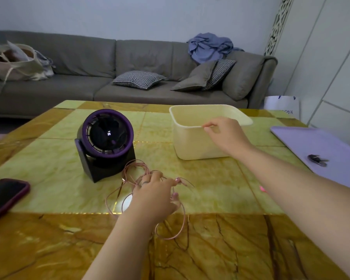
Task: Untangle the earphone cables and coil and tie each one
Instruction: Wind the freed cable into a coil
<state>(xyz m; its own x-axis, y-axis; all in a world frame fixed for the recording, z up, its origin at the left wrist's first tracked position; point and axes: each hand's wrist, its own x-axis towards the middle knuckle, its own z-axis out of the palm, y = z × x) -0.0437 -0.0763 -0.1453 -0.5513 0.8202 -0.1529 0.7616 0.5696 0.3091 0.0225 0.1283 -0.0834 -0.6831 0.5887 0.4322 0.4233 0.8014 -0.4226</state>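
Now left hand (152, 197) grips the tangled cable (132, 177), right hand (224, 136) pinches at the tub (190, 146) (holding what? cannot tell); one-handed tugging could tighten knots.

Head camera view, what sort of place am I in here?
Most likely a home living room: a long grey sofa with cushions stands behind a marble-patterned coffee table carrying a small desk fan.

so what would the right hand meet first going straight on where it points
The near rim of the cream rectangular plastic tub; the right hand looks almost on it, depth unclear.
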